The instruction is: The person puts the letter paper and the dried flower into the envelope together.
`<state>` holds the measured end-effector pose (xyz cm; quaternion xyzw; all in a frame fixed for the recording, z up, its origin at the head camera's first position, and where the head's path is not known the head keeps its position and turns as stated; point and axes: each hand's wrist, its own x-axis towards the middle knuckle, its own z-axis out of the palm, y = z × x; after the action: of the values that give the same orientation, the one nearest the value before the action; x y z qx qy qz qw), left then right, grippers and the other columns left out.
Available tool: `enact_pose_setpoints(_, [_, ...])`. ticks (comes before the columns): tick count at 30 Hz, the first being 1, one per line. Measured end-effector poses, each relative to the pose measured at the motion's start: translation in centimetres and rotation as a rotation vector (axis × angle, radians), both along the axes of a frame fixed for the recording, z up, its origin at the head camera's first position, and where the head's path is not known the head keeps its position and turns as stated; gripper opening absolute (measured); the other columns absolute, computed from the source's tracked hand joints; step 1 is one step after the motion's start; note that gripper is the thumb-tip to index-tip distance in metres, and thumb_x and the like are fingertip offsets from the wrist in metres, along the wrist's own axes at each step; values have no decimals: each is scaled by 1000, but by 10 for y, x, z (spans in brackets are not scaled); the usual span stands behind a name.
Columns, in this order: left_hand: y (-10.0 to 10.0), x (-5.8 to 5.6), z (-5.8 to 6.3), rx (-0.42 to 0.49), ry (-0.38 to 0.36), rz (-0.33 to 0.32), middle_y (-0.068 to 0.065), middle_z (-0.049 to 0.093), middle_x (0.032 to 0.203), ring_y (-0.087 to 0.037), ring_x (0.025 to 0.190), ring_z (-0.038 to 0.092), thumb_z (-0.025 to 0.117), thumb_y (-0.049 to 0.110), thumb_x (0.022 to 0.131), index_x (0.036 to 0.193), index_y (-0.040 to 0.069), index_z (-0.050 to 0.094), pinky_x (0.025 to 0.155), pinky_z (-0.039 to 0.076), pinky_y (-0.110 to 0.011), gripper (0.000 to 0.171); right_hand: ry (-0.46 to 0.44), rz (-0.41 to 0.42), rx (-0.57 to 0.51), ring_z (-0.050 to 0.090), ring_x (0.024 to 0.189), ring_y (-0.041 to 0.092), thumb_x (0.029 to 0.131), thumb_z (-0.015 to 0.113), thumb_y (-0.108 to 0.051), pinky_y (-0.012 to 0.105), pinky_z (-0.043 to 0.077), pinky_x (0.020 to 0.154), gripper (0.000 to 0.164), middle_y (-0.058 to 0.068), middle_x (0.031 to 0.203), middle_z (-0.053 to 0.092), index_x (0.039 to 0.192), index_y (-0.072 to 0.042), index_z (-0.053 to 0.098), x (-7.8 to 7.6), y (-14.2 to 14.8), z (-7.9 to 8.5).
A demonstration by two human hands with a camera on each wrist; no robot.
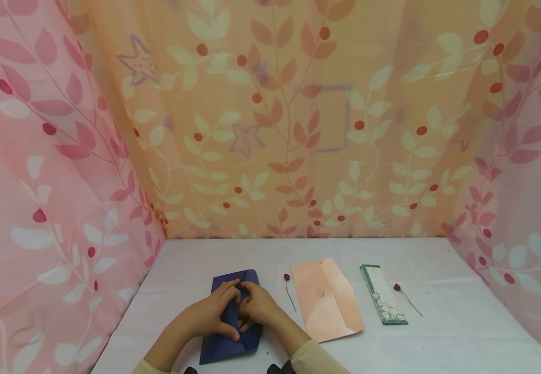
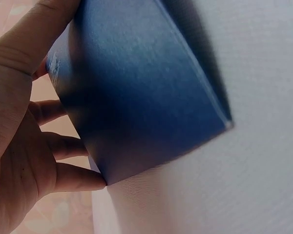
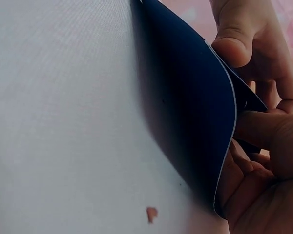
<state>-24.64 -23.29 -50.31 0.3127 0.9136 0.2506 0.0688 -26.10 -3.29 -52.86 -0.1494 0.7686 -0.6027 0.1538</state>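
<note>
A dark blue envelope [image 1: 221, 348] lies on the table at the left of the head view, between both hands. My left hand [image 1: 207, 314] grips its front panel near the opening, thumb towards me and fingers at the far side. In the left wrist view, that hand's fingers [image 2: 71, 176] reach under the panel's edge. My right hand [image 1: 258, 305] has curled fingers at the slit beside the raised flap. The right wrist view shows the flap [image 3: 200, 102] bent outward, with the right hand [image 3: 271, 190] holding it close to the left thumb. The envelope's inside is mostly hidden.
Right of the hands lies a peach envelope [image 1: 317, 306] with its flap unfolded. A small dried red rose [image 1: 286, 278] lies between the envelopes. Farther right are a green-bordered floral card [image 1: 384, 296] and a second red rose [image 1: 397, 287]. Patterned curtains [image 1: 270, 119] enclose the white table.
</note>
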Motion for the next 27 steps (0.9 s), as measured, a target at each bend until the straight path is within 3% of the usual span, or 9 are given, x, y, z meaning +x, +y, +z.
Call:
enact_pose_setpoints(4, [1,1,1,2,-15,1,-22,28,164,-61,144,28,85,63,69,116,27,46,106,41,-68,71,0,-4,6,70,52,24,80,73,4,37,58,48,72,5,76,69,147,0,47,2,3,1])
enact_pose_setpoints(8, [1,1,1,-12,-23,10,-21,27,165,-59,145,28,84,64,69,117,28,46,107,42,-66,72,-70,6,-63,72,57,31,81,74,5,41,59,50,73,11,78,73,148,0,45,3,8,5])
enact_pose_setpoints(12, [1,1,1,-18,-12,9,-22,29,164,-55,145,32,84,65,69,117,26,46,107,43,-65,73,-77,4,-72,73,59,32,80,76,6,42,60,50,75,14,80,73,148,0,44,3,13,8])
enact_pose_setpoints(17, [1,0,0,-8,-20,6,-24,29,163,-61,143,29,84,65,69,117,25,47,107,40,-68,73,-36,9,-40,72,58,28,82,77,5,41,59,50,73,10,79,72,148,1,45,4,20,11])
enact_pose_setpoints(27, [3,1,2,-29,-17,22,-21,31,163,-51,146,34,83,67,68,116,27,47,105,44,-64,72,102,-8,86,71,59,25,84,77,-1,35,58,51,59,3,77,72,139,1,55,5,36,22])
